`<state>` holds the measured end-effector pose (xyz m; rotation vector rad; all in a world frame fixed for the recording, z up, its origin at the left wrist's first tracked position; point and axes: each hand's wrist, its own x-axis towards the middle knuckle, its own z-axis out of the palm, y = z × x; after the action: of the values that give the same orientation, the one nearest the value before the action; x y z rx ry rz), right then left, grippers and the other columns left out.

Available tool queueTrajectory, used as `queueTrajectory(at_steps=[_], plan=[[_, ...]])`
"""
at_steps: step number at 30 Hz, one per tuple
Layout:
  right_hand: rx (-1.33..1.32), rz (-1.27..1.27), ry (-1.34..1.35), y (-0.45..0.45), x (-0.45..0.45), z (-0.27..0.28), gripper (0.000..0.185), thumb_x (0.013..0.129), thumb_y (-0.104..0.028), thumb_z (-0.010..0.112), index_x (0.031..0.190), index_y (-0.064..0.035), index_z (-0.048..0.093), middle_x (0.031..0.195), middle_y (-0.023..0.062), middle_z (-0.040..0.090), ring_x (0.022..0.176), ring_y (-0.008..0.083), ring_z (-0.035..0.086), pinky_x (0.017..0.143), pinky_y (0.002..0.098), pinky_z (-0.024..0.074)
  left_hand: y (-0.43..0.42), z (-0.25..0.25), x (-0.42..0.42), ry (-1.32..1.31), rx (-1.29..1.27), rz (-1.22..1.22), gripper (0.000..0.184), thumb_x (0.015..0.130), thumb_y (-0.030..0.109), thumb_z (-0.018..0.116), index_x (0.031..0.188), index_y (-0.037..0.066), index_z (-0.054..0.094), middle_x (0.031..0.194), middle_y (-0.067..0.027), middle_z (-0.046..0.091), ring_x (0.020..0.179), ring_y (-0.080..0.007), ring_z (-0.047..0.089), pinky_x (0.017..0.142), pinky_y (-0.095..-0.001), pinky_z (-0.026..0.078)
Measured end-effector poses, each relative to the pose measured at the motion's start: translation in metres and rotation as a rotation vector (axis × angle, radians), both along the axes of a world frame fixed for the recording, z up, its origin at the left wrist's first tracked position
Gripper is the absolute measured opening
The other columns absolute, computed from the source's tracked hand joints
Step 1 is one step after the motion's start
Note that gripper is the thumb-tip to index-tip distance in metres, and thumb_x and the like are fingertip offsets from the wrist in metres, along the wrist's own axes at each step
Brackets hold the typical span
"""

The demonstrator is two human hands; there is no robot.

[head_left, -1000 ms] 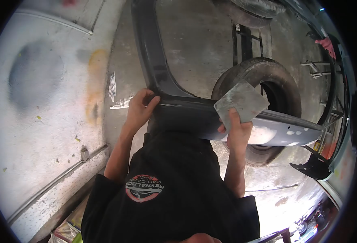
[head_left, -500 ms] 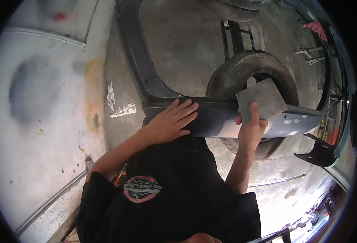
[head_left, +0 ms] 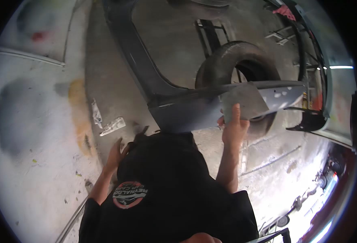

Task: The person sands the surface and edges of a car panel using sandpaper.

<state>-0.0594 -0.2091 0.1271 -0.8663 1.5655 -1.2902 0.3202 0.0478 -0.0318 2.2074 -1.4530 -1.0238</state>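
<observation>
My right hand [head_left: 236,127] holds a flat grey square plate [head_left: 245,100], thumb on its upper face and the other fingers at its edge and underneath. The plate is over a dark car body panel [head_left: 186,111] with light patches toward its right end; I cannot tell whether they touch. My left hand [head_left: 117,156] is down beside my black shirt, off the panel. Its fingers look slightly apart, though they are partly blurred, and I see nothing in them.
A tire [head_left: 212,67] lies on the concrete floor beneath the panel. The panel's curved pillar [head_left: 126,48] rises at upper left. A paint-marked wall [head_left: 37,117] runs along the left. Paper scraps [head_left: 113,126] lie near it. A pink cloth [head_left: 284,12] hangs at upper right.
My left hand has left the panel, where it lay flat, and moved down and left to my side. The plate now covers a different part of the panel in view. The whole view has shifted.
</observation>
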Motion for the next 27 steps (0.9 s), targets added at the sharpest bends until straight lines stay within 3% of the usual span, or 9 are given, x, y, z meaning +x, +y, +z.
queueTrajectory(at_steps=[2, 6, 12, 15, 16, 19, 22, 25, 27], plan=[[-0.006, 0.008, -0.029, 0.018, 0.026, 0.003, 0.043, 0.106, -0.035, 0.056, 0.101, 0.0069, 0.067, 0.078, 0.0164, 0.07, 0.049, 0.0192, 0.06, 0.045, 0.0308, 0.0438, 0.056, -0.026, 0.023, 0.232, 0.232, 0.027, 0.06, 0.099, 0.032, 0.067, 0.144, -0.004, 0.049, 0.119, -0.0263, 0.068, 0.107, -0.038, 0.067, 0.095, -0.0447, 0.052], [0.001, 0.048, -0.159, 0.062, 0.066, -0.002, 0.044, 0.108, -0.035, 0.051, 0.11, 0.0072, 0.063, 0.081, 0.017, 0.07, 0.053, 0.0211, 0.063, 0.047, 0.0323, 0.048, 0.095, 0.015, 0.068, 0.575, 0.522, -0.049, 0.055, 0.102, 0.029, 0.063, 0.145, -0.003, 0.05, 0.127, -0.0218, 0.065, 0.114, -0.0327, 0.064, 0.1, -0.0418, 0.049], [0.236, 0.024, 0.036, 0.162, 0.09, -0.045, 0.035, 0.105, -0.025, 0.057, 0.114, 0.009, 0.061, 0.091, 0.0173, 0.071, 0.067, 0.021, 0.07, 0.055, 0.0329, 0.0584, 0.01, 0.055, 0.111, 0.732, 0.267, -0.116, 0.048, 0.106, 0.025, 0.057, 0.146, 0.0, 0.05, 0.14, -0.0152, 0.061, 0.125, -0.0249, 0.06, 0.107, -0.0374, 0.046], [0.274, 0.001, 0.089, 0.203, 0.1, -0.063, 0.033, 0.103, -0.02, 0.06, 0.117, 0.0099, 0.061, 0.096, 0.0158, 0.071, 0.072, 0.0206, 0.072, 0.06, 0.0343, 0.0633, -0.054, 0.048, 0.106, 0.797, 0.107, -0.159, 0.052, 0.103, 0.025, 0.065, 0.144, -0.003, 0.051, 0.137, -0.015, 0.063, 0.127, -0.0239, 0.06, 0.107, -0.0365, 0.047], [0.285, -0.018, 0.047, 0.209, 0.106, -0.061, 0.033, 0.103, -0.02, 0.061, 0.117, 0.0099, 0.061, 0.095, 0.0157, 0.071, 0.072, 0.0206, 0.072, 0.06, 0.0345, 0.0632, -0.057, 0.04, 0.107, 0.759, 0.087, -0.16, 0.053, 0.099, 0.023, 0.07, 0.142, -0.003, 0.052, 0.133, -0.0171, 0.064, 0.124, -0.0245, 0.062, 0.103, -0.0366, 0.048], [0.318, -0.032, 0.061, 0.224, 0.113, -0.057, 0.039, 0.103, -0.03, 0.062, 0.108, 0.0089, 0.063, 0.082, 0.0109, 0.067, 0.07, 0.0175, 0.067, 0.06, 0.0356, 0.0607, -0.123, 0.09, 0.065, 0.507, -0.126, -0.347, 0.054, 0.096, 0.024, 0.073, 0.139, -0.002, 0.054, 0.131, -0.0201, 0.065, 0.121, -0.0286, 0.063, 0.103, -0.0405, 0.048], [0.277, -0.108, -0.047, 0.22, 0.119, -0.043, 0.041, 0.103, -0.032, 0.061, 0.107, 0.0085, 0.063, 0.084, 0.0114, 0.067, 0.07, 0.0196, 0.068, 0.062, 0.036, 0.0608, -0.17, 0.117, 0.017, 0.313, -0.571, -0.61, 0.055, 0.095, 0.019, 0.072, 0.144, 0.003, 0.052, 0.136, -0.0188, 0.061, 0.125, -0.0355, 0.06, 0.105, -0.0416, 0.048], [0.212, -0.239, -0.18, 0.205, 0.118, -0.038, 0.041, 0.105, -0.033, 0.059, 0.11, 0.0074, 0.063, 0.089, 0.0127, 0.069, 0.07, 0.0219, 0.07, 0.063, 0.0352, 0.0607, -0.207, 0.133, -0.03, 0.393, -0.671, -0.865, 0.065, 0.096, 0.025, 0.07, 0.149, -0.003, 0.043, 0.151, -0.0229, 0.046, 0.141, -0.0408, 0.045, 0.115, -0.0524, 0.037], [0.159, -0.296, -0.243, 0.198, 0.113, -0.047, 0.041, 0.107, -0.033, 0.055, 0.115, 0.0063, 0.061, 0.095, 0.0138, 0.071, 0.074, 0.0227, 0.072, 0.064, 0.035, 0.0618, -0.225, 0.141, -0.068, 0.089, -0.687, -0.994, 0.076, 0.096, 0.032, 0.069, 0.152, -0.007, 0.035, 0.159, -0.0258, 0.032, 0.148, -0.0428, 0.031, 0.119, -0.0598, 0.027]])
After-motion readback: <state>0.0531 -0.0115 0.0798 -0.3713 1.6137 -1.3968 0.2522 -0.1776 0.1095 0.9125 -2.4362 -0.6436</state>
